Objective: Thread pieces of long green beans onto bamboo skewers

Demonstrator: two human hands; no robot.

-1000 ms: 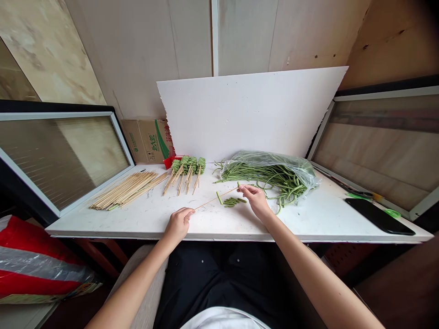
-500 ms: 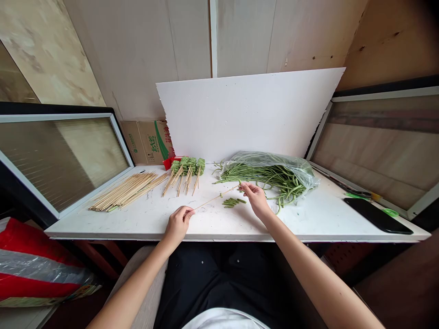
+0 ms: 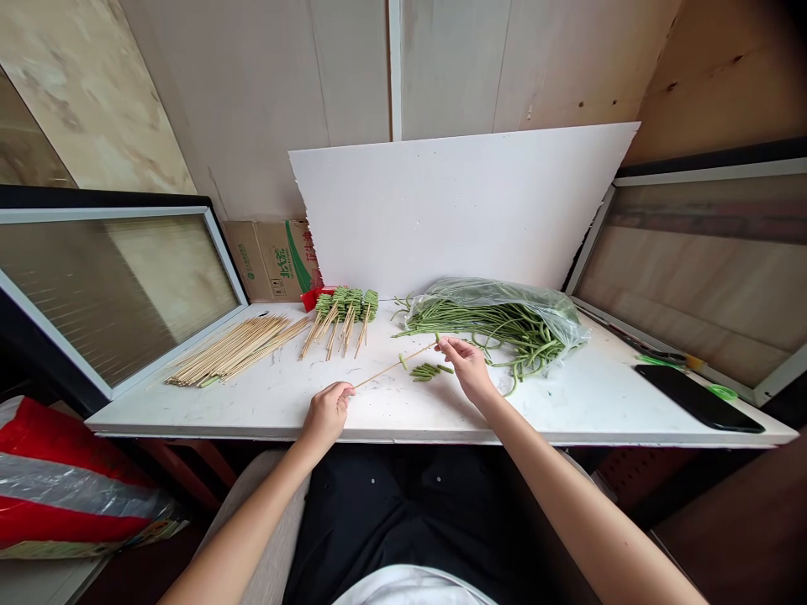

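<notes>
My left hand (image 3: pixel 329 409) pinches the near end of a thin wooden skewer (image 3: pixel 384 370), which slants up to the right. A short green bean piece (image 3: pixel 403 361) is threaded crosswise partway along it. At the skewer's far end, my right hand (image 3: pixel 463 363) is closed on another green bean piece (image 3: pixel 437 338), held at the tip. Whether the tip has gone through that piece I cannot tell. Below the right hand lies a small pile of cut bean pieces (image 3: pixel 427 372) on the white table (image 3: pixel 403 418).
Long green beans (image 3: pixel 504 323) spill from a clear plastic bag (image 3: pixel 535 298) at the back right. Skewers loaded with bean pieces (image 3: pixel 348 304) lie back left of centre, beside many bare skewers (image 3: pixel 233 353). A black phone (image 3: pixel 697 397) and scissors (image 3: pixel 659 353) lie at right.
My right hand has shifted slightly left with the bean piece at the skewer's tip. The threaded piece has turned on the skewer and sits slightly farther left. My left hand keeps its hold.
</notes>
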